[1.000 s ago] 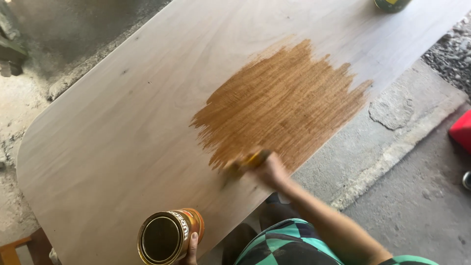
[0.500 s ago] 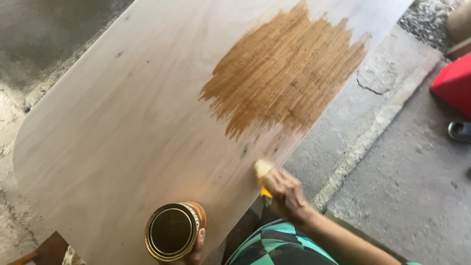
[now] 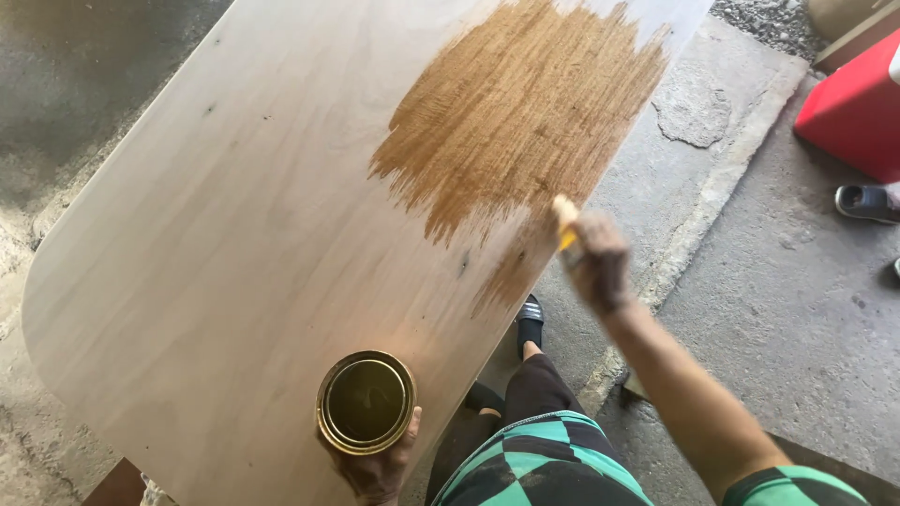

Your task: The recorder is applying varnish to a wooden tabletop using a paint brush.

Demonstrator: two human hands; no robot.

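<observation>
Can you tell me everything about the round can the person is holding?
The can is a small round metal tin with a shiny golden rim, seen from above. It stands upright with its lid off, and a dark brownish liquid fills the inside. It sits at the near edge of the pale wooden board. The left hand grips it from below, fingers wrapped around its side. Its side wall is mostly hidden.

Pale, round-cornered plywood board (image 3: pixel 234 253), laid flat above a grey concrete floor (image 3: pixel 750 281). Brown, streaky patch of wet stain (image 3: pixel 525 112) across the upper right part. Open round gold metal can (image 3: pixel 366 401) at the near edge. Elsewhere bare wood.
</observation>
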